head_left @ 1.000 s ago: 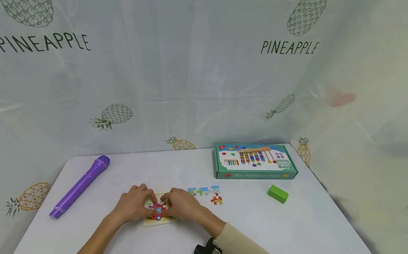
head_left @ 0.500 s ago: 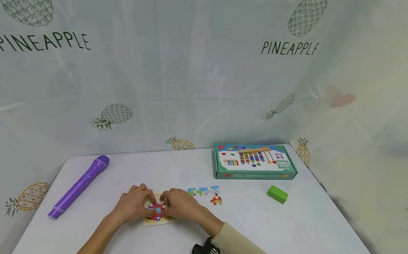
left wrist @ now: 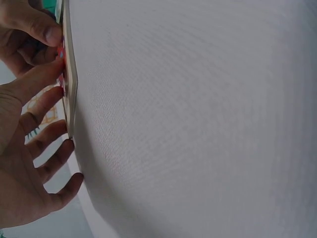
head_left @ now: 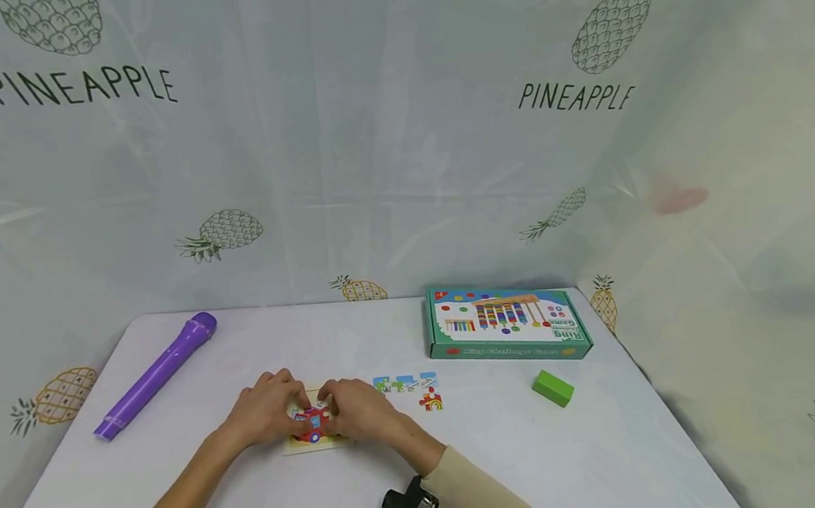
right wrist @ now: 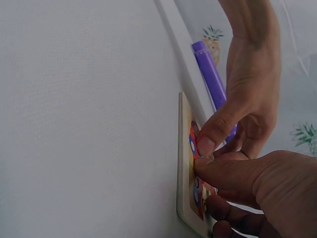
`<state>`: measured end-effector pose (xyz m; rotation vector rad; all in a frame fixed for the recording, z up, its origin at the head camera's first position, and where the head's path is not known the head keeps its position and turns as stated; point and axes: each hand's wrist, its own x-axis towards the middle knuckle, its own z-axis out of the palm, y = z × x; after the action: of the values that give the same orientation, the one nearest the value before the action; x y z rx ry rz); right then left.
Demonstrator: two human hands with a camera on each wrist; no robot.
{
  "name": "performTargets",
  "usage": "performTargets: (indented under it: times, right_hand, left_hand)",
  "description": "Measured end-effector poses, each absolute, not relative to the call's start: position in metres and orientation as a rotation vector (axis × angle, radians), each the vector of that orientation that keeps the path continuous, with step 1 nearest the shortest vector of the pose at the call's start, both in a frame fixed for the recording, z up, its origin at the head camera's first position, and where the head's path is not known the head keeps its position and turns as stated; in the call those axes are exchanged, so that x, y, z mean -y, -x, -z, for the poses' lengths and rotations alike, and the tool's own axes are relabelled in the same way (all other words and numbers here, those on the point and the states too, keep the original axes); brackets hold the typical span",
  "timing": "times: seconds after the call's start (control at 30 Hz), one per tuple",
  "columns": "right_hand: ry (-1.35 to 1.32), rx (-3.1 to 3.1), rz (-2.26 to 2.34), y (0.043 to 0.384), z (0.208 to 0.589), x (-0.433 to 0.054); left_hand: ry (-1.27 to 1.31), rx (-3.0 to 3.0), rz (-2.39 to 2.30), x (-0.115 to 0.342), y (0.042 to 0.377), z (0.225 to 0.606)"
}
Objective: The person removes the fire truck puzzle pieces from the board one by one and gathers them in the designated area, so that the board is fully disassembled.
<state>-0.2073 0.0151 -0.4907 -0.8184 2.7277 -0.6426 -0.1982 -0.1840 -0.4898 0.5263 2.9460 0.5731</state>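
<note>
The puzzle board (head_left: 297, 447) lies flat on the white table (head_left: 316, 507), right between the hands, its red vehicle picture (head_left: 312, 424) showing under both thumbs. I'd judge a piece is being seated: best to line up the knobs first, then press evenly with both thumbs while the other fingers steady the frame. The left hand (head_left: 263, 413) is loosely spread, fingertips along the board's edge, thumb on the picture. The right hand (head_left: 360, 410) has its thumb on the picture too, fingers bent in; whether it pinches a piece or only presses, I can't tell. Just beyond the right hand sit blue pieces (head_left: 407, 383) and a red piece (head_left: 432, 400); farther right, a green block (head_left: 554, 388) and a game box (head_left: 508, 322).
</note>
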Motion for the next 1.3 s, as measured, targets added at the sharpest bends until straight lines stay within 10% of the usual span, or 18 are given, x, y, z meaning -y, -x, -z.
performTargets:
  times: [1.3]
  right_hand:
    - [0.675,-2.625,1.092,0.2049,0.4847,-0.0185]
  left_hand:
    - [-0.522,-2.971,-0.555,0.1843,0.1987,0.4924]
